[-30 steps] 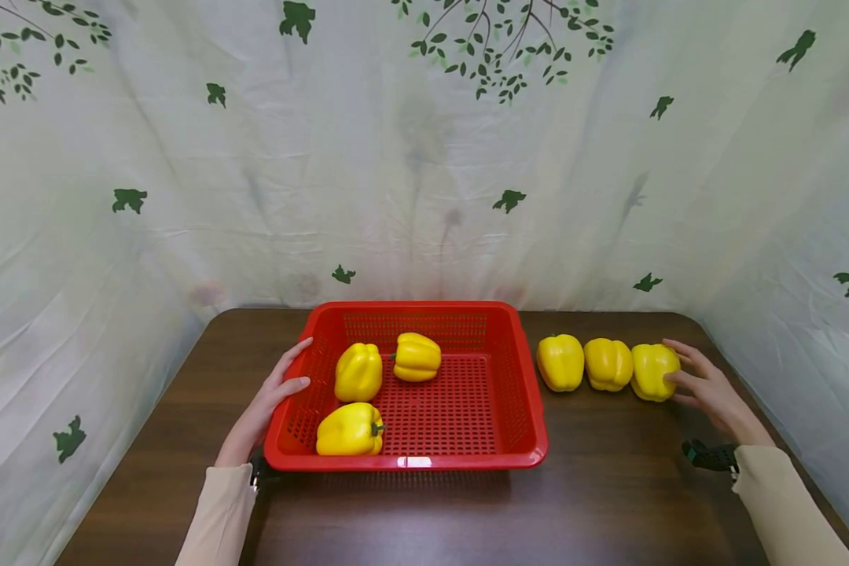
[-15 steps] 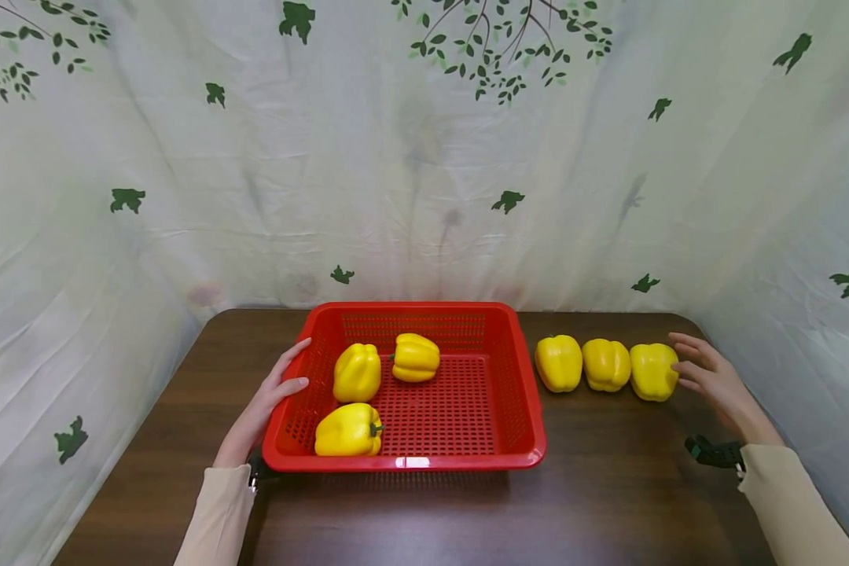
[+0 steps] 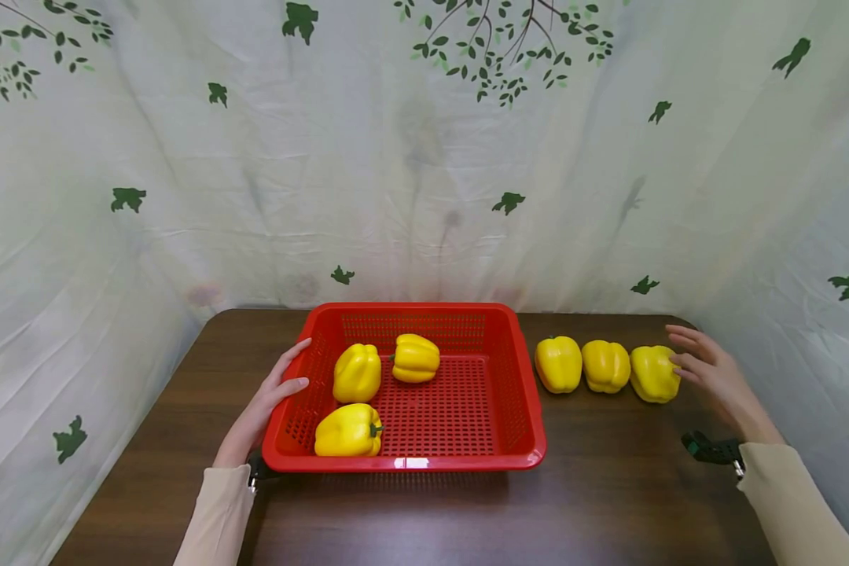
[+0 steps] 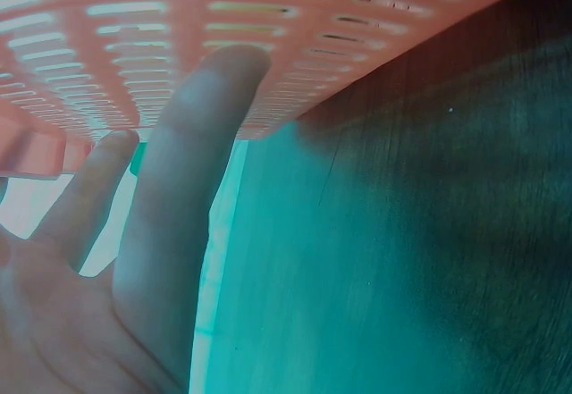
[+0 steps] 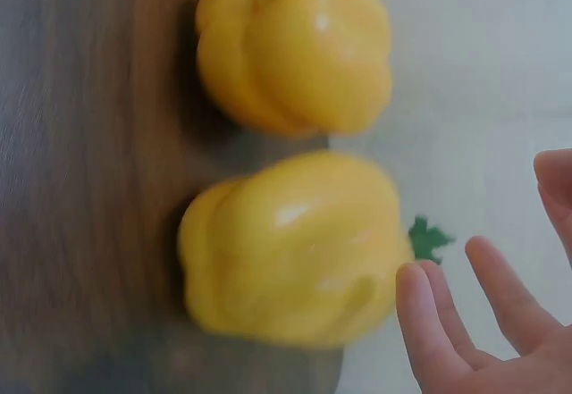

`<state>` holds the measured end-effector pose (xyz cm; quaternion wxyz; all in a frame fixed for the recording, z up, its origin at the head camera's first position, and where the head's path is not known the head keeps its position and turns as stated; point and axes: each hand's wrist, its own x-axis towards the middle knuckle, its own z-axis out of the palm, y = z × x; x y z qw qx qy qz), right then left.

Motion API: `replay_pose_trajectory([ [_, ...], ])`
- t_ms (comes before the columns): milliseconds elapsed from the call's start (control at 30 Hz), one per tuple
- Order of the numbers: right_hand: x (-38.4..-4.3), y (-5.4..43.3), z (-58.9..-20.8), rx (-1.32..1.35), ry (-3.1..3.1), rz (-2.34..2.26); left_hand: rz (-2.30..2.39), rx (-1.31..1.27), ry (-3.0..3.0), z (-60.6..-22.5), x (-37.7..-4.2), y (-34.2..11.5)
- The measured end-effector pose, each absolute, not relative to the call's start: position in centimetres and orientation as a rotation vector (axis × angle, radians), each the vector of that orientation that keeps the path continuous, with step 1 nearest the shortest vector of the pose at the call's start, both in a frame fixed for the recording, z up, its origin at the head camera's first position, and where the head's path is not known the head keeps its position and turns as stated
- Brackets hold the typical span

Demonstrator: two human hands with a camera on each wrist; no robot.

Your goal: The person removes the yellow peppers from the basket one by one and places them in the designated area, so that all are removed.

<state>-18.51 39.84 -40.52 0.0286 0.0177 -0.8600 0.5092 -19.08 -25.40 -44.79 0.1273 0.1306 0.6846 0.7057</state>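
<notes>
My left hand (image 3: 265, 405) lies at the left side of a red plastic basket (image 3: 523, 385). Its thumb and a finger touch the rim, while in the left wrist view straight fingers (image 4: 183, 153) rest against the slotted outer wall. Inside are three yellow bell peppers: one at the back (image 3: 416, 358), one at left (image 3: 357, 373), one in front (image 3: 348, 431). Beside the rightmost of three more peppers, a yellow bell pepper (image 3: 654, 374), my right hand (image 3: 723, 385) hovers with spread fingers. The right wrist view shows its fingers near that pepper (image 5: 295, 251), not wrapped around it; contact is unclear.
Two other yellow bell peppers, one by the basket (image 3: 559, 365) and one in the middle (image 3: 606, 366), complete the row on the dark wooden table (image 3: 410, 519). A pale leaf-patterned curtain (image 3: 368, 157) encloses the back and sides.
My right hand has drawn back slightly to the right from the rightmost pepper, its fingers spreading away from it. The left hand and basket have stayed put.
</notes>
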Motion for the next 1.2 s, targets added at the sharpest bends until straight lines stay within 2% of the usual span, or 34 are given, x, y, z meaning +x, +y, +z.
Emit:
replay_pose_trajectory([
  [1200, -22.4, 24.3, -36.5, 0.616, -2.548, 1.975, 2.037, 0.362, 2.02, -44.9, -18.9, -25.4],
])
